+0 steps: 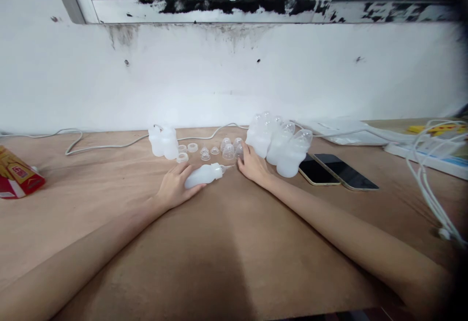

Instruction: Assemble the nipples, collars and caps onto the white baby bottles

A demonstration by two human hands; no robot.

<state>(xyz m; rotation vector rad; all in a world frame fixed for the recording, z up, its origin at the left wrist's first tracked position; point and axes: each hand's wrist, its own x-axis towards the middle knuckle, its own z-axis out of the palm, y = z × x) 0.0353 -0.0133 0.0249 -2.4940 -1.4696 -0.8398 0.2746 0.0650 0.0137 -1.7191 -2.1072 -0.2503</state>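
My left hand [178, 184] is wrapped round a white squeeze bottle [202, 175], which lies tilted on its side with a ring and a thin clear tip pointing right. At the clear domed caps [228, 151], my right hand [253, 164] has its fingers round the nearest one on the right. Between the hands and the wall lie several small clear nipple-shaped pieces [205, 154]. Left of these are white screw rings [182, 157]. Bottles without caps [163, 141] stand behind my left hand. Capped bottles [288, 153] stand just right of my right hand.
Two phones [345, 171] lie right of the capped bottles. Farther right are a power strip [427, 159], tangled white cables [424, 184] and a plastic bag [343, 131]. A red and yellow box [20, 175] sits at the left. A grey cable [106, 149] runs along the wall.
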